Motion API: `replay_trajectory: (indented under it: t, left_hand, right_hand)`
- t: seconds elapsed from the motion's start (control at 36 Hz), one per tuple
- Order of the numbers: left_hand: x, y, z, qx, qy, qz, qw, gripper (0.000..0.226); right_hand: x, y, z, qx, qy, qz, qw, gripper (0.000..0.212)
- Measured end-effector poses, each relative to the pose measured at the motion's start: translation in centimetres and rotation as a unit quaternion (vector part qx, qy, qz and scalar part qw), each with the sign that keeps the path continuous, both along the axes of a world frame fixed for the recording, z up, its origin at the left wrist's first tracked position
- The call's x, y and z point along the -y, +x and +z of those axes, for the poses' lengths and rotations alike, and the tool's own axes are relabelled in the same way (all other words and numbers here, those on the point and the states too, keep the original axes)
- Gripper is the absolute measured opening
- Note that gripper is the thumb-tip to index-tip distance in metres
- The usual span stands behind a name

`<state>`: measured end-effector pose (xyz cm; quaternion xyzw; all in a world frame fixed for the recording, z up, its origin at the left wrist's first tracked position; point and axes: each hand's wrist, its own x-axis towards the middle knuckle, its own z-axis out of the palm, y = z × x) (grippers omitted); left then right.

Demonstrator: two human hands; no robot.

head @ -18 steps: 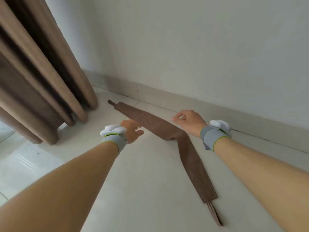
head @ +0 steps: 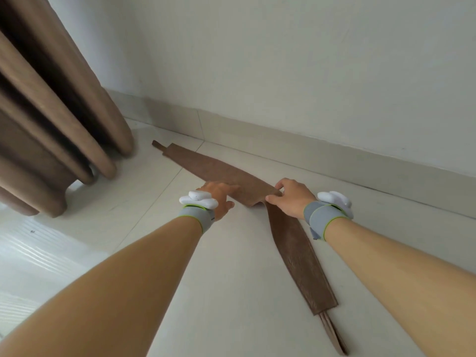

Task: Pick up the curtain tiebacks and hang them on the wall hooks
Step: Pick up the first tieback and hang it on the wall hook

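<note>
A long brown curtain tieback (head: 296, 251) lies bent on the pale tiled floor, one end near the curtain, the other trailing a thin loop at the lower right. At its bend the fabric is raised off the floor. My right hand (head: 289, 198) pinches the raised fold with thumb and fingers. My left hand (head: 219, 195) rests its fingers on the strip just left of the fold. No wall hook is in view.
A brown pleated curtain (head: 56, 117) hangs at the left down to the floor. A plain white wall (head: 309, 73) with a low skirting (head: 334, 155) runs behind the tieback. Both wrists carry grey bands with white devices.
Both hands have come in to the bend of the tieback. The right hand has closed on the fold, and the left hand now touches the strip.
</note>
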<state>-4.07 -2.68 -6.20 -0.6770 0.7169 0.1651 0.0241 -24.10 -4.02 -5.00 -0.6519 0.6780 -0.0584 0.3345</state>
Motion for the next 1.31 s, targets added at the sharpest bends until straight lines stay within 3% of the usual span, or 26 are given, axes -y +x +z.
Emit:
replay_trajectory:
  t: [0.14,0.33,0.44,0.56,0.75,0.89,0.97,1.08,1.31]
  left_hand:
    - [0.0,-0.5,-0.6,0.048,0.004,-0.025,0.999,0.050]
    - [-0.1,-0.9,-1.3,-0.018,-0.062,0.019,0.998,0.016]
    - [-0.2,-0.7,-1.8,-0.030,-0.078,0.017,0.996,0.008]
    - [0.0,0.0,-2.1,-0.052,-0.083,0.044,0.994,0.007]
    - [0.1,0.7,-0.9,-0.133,-0.116,0.156,0.972,0.012]
    - [0.3,2.0,2.3,-0.303,-0.127,0.213,0.920,0.007]
    - [0.3,2.5,4.4,-0.396,-0.109,0.274,0.870,0.019]
    - [0.3,2.8,6.9,-0.511,-0.107,0.320,0.790,0.015]
    - [0.0,5.3,14.1,-0.585,-0.108,0.361,0.718,0.053]
  right_hand:
    - [0.3,0.3,-0.5,-0.033,0.003,-0.020,0.999,0.050]
    - [0.1,0.9,-1.7,-0.050,0.036,-0.011,0.998,0.057]
    - [-0.4,1.0,-2.2,-0.060,0.041,0.005,0.997,0.052]
    - [-0.5,1.0,-2.2,-0.016,0.016,-0.002,1.000,0.035]
    - [-0.1,2.0,-0.5,0.069,-0.003,0.016,0.998,0.024]
    - [0.2,2.7,1.7,0.132,-0.052,0.013,0.990,0.020]
    - [-0.2,3.1,3.0,0.182,-0.065,0.018,0.981,0.014]
    - [-0.9,3.8,4.7,0.225,-0.066,0.049,0.971,0.011]
    - [-1.9,5.6,11.0,0.268,-0.093,0.096,0.954,0.014]
